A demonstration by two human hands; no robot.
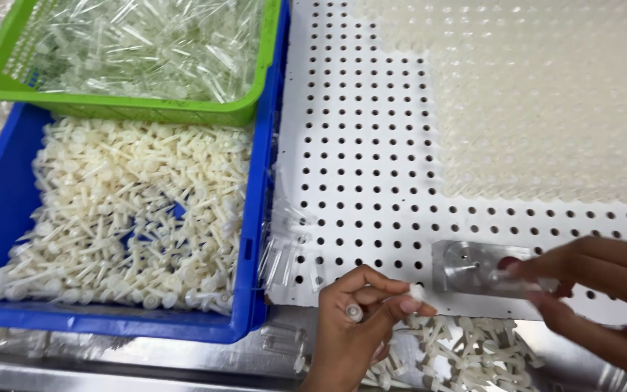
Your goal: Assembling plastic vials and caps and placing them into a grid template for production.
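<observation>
A: What's nearest?

B: A loose pile of white plastic pegs (466,352) on the steel bench, too many to count. Just above it, the left hand (361,319) pinches one white peg (416,292) between thumb and fingertips.

A: The right hand?

B: The right hand (589,290) has its fingers closed on a clear tube (513,279), held against one small metal block (466,267) on the white board (357,145) with holes.

A: Farther off?

B: Two bins: one blue bin (1,210) heaped with white pegs, one green basket (110,105) of clear tubes. Rows of tubes (546,94) fill the board's far corner.
</observation>
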